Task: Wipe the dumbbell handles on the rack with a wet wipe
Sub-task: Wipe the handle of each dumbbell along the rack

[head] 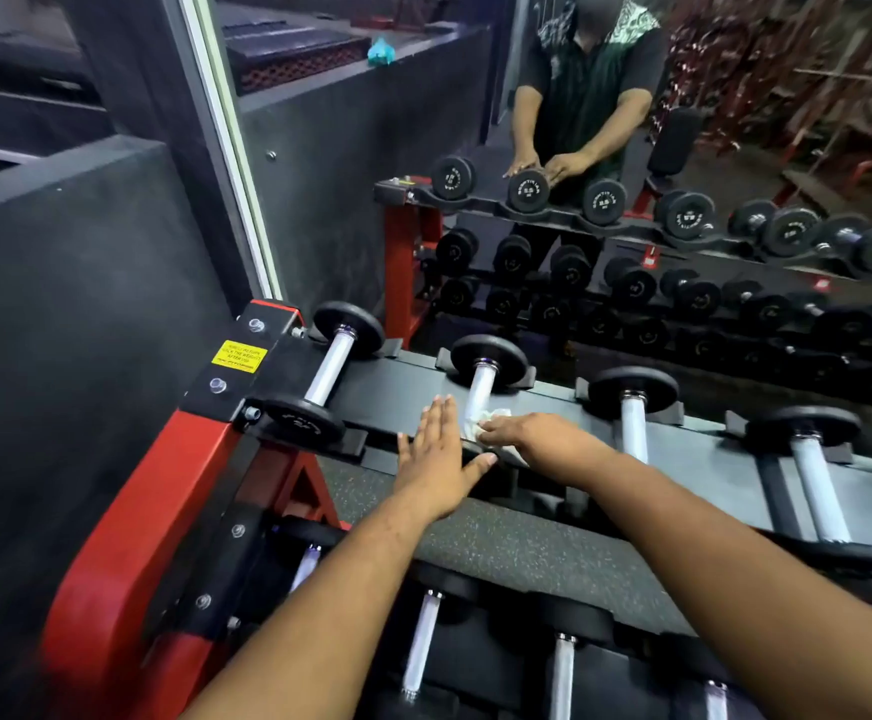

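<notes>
Head view, looking down over both forearms toward a red-framed dumbbell rack (127,491) that stands against a mirror (631,122). The left hand (436,459) lies flat, palm down, fingers straight and pressed together, thumb splayed to the right; it rests on the near black end plate of the second dumbbell (485,376) on the top shelf, and that plate is mostly hidden beneath it. The right hand (524,433) reaches in from the right, its fingertips pinching a crumpled white wet wipe (483,420) against the lower end of that dumbbell's pale handle; the two hands lie just beside each other. The top shelf carries a row of dumbbells in black cradles: the first dumbbell (327,368) to the left near a yellow warning label (239,356), the third dumbbell (634,407) and a fourth dumbbell (813,470) to the right. A lower shelf holds further handles, partly covered by the forearms. The mirror repeats the person, the hands and the rack.
</notes>
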`<state>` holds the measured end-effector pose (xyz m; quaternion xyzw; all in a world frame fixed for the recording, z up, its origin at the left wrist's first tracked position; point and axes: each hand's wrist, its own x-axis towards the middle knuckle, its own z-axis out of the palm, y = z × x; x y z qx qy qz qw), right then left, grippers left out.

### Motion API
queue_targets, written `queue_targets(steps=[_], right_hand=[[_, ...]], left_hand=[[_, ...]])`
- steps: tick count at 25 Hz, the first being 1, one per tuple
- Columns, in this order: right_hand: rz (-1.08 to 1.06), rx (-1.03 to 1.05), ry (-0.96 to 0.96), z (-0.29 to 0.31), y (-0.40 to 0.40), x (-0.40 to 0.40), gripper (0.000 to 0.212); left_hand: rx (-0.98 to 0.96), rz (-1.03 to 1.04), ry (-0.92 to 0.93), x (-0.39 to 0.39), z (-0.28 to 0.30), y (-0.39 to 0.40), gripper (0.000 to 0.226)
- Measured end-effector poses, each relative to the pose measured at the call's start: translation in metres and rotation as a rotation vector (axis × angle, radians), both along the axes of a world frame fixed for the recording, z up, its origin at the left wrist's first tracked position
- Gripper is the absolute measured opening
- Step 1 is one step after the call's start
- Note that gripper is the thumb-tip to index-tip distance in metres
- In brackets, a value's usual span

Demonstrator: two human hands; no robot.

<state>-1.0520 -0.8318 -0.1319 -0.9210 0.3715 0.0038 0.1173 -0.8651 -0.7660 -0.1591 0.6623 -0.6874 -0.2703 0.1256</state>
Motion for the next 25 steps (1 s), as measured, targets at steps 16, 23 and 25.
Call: queue_targets(steps=[16, 23, 25], right_hand=[[-0.001, -0.003, -0.171, -0.012, 0.02, -0.195, 0.048], [-0.061, -0.317, 0.139, -0.031, -0.014, -0.207, 0.068], [-0.095, -0.187, 0.025, -0.037, -0.004, -0.205, 0.07]], left_hand=[[-0.047, 0.039, -0.094, -0.216, 0.004, 0.048, 0.107], [0.01, 0.04, -0.022, -0.233, -0.004, 0.035, 0.11], [0.007, 0.014, 0.006, -0.23, -0.008, 0.034, 0.106]])
